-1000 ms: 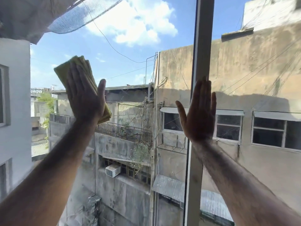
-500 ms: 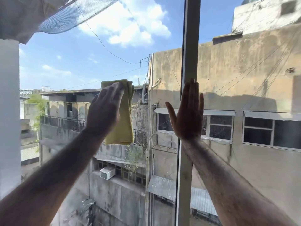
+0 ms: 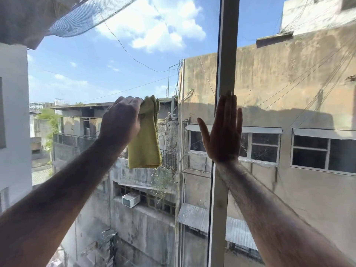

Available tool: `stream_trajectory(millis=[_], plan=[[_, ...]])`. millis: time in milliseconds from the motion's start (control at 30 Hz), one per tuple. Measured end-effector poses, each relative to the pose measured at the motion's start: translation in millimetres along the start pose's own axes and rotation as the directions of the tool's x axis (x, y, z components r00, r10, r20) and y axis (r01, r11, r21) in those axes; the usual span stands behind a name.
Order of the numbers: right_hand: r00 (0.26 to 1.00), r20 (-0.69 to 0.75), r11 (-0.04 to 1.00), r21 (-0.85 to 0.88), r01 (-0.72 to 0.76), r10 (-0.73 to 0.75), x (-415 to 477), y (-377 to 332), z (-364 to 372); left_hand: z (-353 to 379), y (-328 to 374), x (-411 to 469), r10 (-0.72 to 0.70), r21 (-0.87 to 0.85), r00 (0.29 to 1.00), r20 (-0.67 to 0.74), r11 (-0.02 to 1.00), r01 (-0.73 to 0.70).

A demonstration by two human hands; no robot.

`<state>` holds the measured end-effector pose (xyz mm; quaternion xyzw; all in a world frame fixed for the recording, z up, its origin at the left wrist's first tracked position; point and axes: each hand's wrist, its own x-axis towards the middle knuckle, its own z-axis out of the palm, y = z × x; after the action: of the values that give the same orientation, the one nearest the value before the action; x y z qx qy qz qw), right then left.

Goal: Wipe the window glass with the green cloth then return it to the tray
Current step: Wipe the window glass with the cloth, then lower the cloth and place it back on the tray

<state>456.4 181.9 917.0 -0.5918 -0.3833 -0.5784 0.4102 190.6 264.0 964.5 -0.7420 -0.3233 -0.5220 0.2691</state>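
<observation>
My left hand (image 3: pixel 121 122) grips the top of the yellow-green cloth (image 3: pixel 145 149), which hangs down folded against the window glass (image 3: pixel 107 74) left of the frame post. My right hand (image 3: pixel 223 132) lies flat and open, fingers spread upward, against the vertical window frame post (image 3: pixel 227 45) and the glass beside it. The tray is not in view.
The glass fills the whole view, split by the pale vertical frame post. Through it I see concrete buildings, a netted awning (image 3: pixel 57 18) at the top left, and a white wall (image 3: pixel 13 116) at the left edge.
My left hand has swept the cloth from the upper left towards the middle of the pane and closed from a flat palm into a grip on its top. My right hand stays flat.
</observation>
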Motion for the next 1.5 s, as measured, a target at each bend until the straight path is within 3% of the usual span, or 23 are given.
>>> stream_trajectory(millis=[167,267,333,400,467,533,600,667,733,767,833,967,1167,1333,1500], plan=[[0.999,0.048,0.999,0.046,-0.011,0.009,0.3,-2.0,-7.5,-14.1,-1.8,-5.5,-0.052,-0.146,0.999,-0.012,0.988,0.049],[0.995,0.095,0.987,0.157,-0.014,-0.001,-0.3,-8.0,-20.4,-26.1,-5.5,-9.7,-0.093,-0.235,0.995,-0.021,0.968,0.086],[0.979,0.072,0.936,0.314,0.157,-0.189,-5.0,-21.6,-30.3,-31.9,-6.5,-12.2,-0.139,-0.307,0.99,0.003,0.942,0.134],[0.922,0.12,0.819,0.512,0.261,-0.368,-12.2,-44.2,-39.2,-37.6,-5.7,-15.7,-0.214,-0.392,0.976,0.043,0.895,0.213],[0.877,0.293,0.752,0.65,0.11,-0.382,-17.4,-65.8,-48.3,-41.5,-5.3,-21.2,-0.3,-0.47,0.952,0.065,0.832,0.295],[0.808,0.511,0.709,0.684,-0.174,-0.294,-15.2,-78.9,-55.0,-44.0,-9.9,-28.1,-0.412,-0.536,0.907,0.085,0.749,0.39],[0.702,0.684,0.607,0.648,-0.46,-0.198,-13.7,-80.8,-54.1,-44.2,-21.8,-38.8,-0.529,-0.6,0.833,0.164,0.617,0.509],[0.614,0.781,0.357,0.608,-0.709,-0.111,-16.7,-77.3,-53.2,-40.2,-37.9,-53.9,-0.57,-0.677,0.74,0.356,0.388,0.625],[0.516,0.855,0.125,0.518,-0.847,-0.048,-24.5,-78.5,-59.8,-36.7,-51.6,-74.4,-0.508,-0.671,0.617,0.6,0.1,0.735],[0.461,0.887,0.057,0.462,-0.885,-0.032,-31.5,-79.9,-62.0,-35.6,-57.2,-86.7,-0.446,-0.635,0.563,0.696,-0.017,0.772],[0.359,0.933,-0.037,0.359,-0.933,-0.014,-54.5,-80.9,-64.5,-32.9,-66.6,-114.9,-0.325,-0.559,0.496,0.805,-0.135,0.818],[0.183,0.983,-0.135,0.179,-0.975,-0.014,-132.3,-81.1,-71.8,-18.8,-74.2,-191.3,-0.197,-0.452,0.416,0.888,-0.201,0.869],[-0.03,0.994,-0.127,-0.044,-0.991,-0.106,-281.2,-68.9,-95.8,6.3,-62.3,-335.5,-0.23,-0.286,0.234,0.945,-0.23,0.93],[-0.206,0.969,-0.11,-0.221,-0.969,-0.134,-431.3,-60.3,-128.3,33.3,-41.2,-490.1,-0.265,-0.092,0.032,0.964,-0.219,0.971],[-0.39,0.919,-0.066,-0.394,-0.917,-0.059,-602.2,-55.0,-165.1,53.9,-19.8,-666.2,-0.269,0.137,-0.192,0.944,-0.21,0.968]])
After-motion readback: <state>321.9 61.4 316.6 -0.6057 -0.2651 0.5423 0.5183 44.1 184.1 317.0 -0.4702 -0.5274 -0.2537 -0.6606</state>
